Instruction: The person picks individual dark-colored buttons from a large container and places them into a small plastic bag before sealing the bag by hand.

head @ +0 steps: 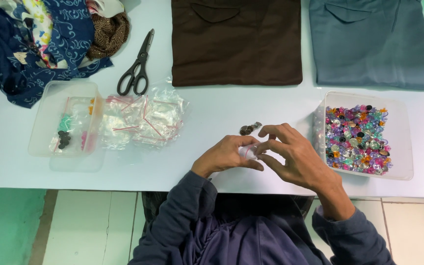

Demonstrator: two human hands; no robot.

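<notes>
My left hand [224, 156] and my right hand [293, 154] meet over the white table [212, 113], both pinching a small clear plastic zip bag [249, 151] between their fingertips. Just beyond the fingers lies a small cluster of dark metal buttons [249, 129] on the table. A clear plastic box [403, 142] full of colourful translucent buttons [357, 140] stands to the right of my right hand.
A pile of small clear zip bags [145, 118] lies at centre left, beside a clear tub [50, 118] holding bagged buttons. Black scissors [137, 66] lie behind them. Folded brown cloth [236, 41], folded grey-blue cloth [371, 44] and patterned blue fabric [35, 44] lie along the far edge.
</notes>
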